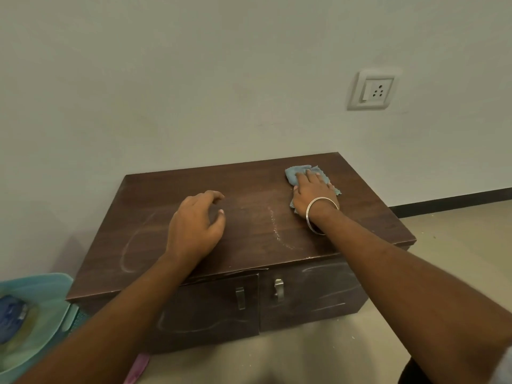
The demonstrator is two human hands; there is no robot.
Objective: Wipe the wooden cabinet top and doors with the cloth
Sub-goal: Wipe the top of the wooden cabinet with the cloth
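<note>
Centrally, a low dark wooden cabinet [194, 245] stands against a pale wall [194, 79], seen from above. Its top carries a film of dust with pale smear marks: a curved line of swept dust near the middle and a looping mark toward 8 o'clock. Only the area at 2 o'clock looks to have been wiped, so most of the top seems still to be done. Both doors [304, 297] on the front, at 6 o'clock, show chalky streaks and appear untouched; each has a small metal handle [278, 290] near the centre seam.

At 8 o'clock, beside the cabinet on the floor, sits a pale green plastic basket [47, 289]. Something blue and something yellowish lie inside, too blurred to identify.

A white wall socket [372, 90] is at 1 o'clock.

Both hands are well apart. Her right hand [314, 194], a metal bangle [321, 214] on the wrist, presses flat on a crumpled blue cloth [297, 171] on the top at 2 o'clock. Her left hand [196, 224] rests on the bare top near the centre, fingers loosely curled, holding nothing.
</note>
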